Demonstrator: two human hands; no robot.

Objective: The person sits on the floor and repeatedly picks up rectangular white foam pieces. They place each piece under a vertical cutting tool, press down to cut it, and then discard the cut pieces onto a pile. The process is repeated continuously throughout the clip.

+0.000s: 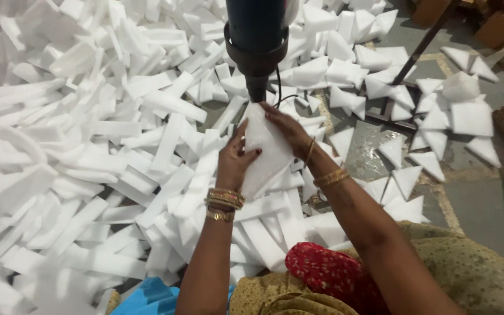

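Sleeves of olive cloth and a red patterned fabric [331, 274] sit nearest me at six o'clock. My left hand [235, 160] and right hand [290, 129] both grip a white foam piece [266, 153], fingers closed on its edges, left at nine o'clock of it, right at two. Its top touches the dark heat tool nozzle [257, 88] at twelve. Foam strips [88, 146] pile toward nine o'clock; foam triangles [433, 140] lie on the floor at two.

white foam piece [266, 153], folded, upright, under black heat tool nozzle [256, 92]
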